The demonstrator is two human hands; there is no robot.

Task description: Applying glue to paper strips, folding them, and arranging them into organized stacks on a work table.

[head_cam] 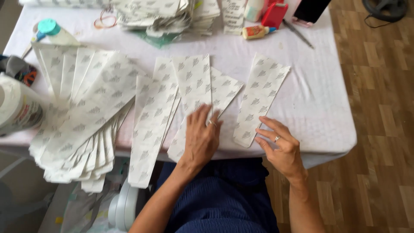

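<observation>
Left hand (202, 136) flat, fingers spread, pressing middle bags (196, 84) at desk (319, 108) front edge | right hand (278, 144) open, fingertips touching lone bag (258, 99) | bare desk to the right | fanned stack (86, 112) overhanging left.

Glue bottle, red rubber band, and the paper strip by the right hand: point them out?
glue bottle (255, 31), head view, on its body.
red rubber band (105, 20), head view, on its loop.
paper strip (258, 97), head view, mid-length.

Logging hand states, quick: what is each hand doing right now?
Left hand: open, palm flat, pressing on overlapping patterned paper bags.
Right hand: open, fingertips at the lower edge of the separate paper bag, gripping nothing.
</observation>
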